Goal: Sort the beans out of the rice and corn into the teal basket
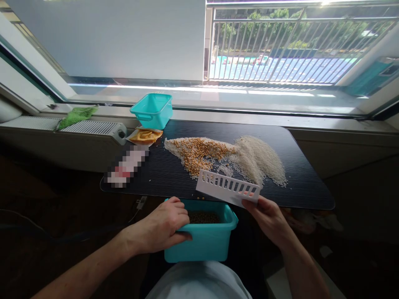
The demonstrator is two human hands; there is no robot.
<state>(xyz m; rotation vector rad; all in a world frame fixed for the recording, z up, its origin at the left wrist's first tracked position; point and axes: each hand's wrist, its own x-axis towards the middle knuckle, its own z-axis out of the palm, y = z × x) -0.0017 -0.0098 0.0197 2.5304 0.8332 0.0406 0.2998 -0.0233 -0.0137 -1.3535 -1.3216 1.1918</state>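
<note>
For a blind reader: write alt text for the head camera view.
A person's left hand grips a teal tub of beans at a black table's near edge, while the right hand holds a white slotted scraper beside mixed beans and rice. A second teal tub sits by the window.

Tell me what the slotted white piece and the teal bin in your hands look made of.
Slotted white piece: looks like rigid matte plastic, thin, with evenly moulded slots. Teal bin: likely smooth moulded plastic, uniform colour, rounded rim and corners.
</note>
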